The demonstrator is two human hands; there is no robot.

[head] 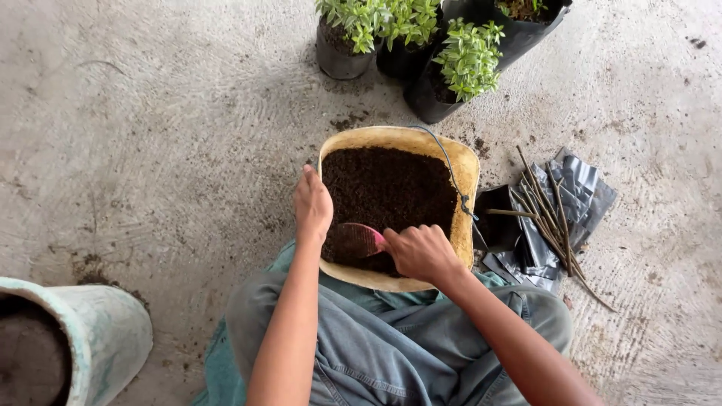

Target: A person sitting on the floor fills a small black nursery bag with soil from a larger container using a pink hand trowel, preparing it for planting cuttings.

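Head view looks straight down on a person seated on the bare concrete floor [150, 150], with a yellow, rounded-square plastic tub [468, 177] set just in front of the knees and filled almost to the rim with dark, crumbly potting soil [387, 184]. The soil looks loose and light in small amounts, likely to spill off anything tilted, while the full tub is probably heavy; its rim would be the place to grip. A thin dark wire handle [449, 162] arcs over the tub's right side.

The right hand [421, 252] is closed in a fist around the handle of a small pink plastic scoop [359, 240], whose blade is pushed into the soil at the tub's near edge. The left hand [312, 203] rests on the tub's left rim, fingers together and curled lightly over it, holding nothing else.

Beyond the tub's far edge stand black grow bags of pale green leafy plants [466, 56]. To its right lie flat black plastic bags [571, 192] with a bundle of bare brown cuttings [549, 214] across them. A pale green pot [105, 331] sits at the floor's lower-left corner.
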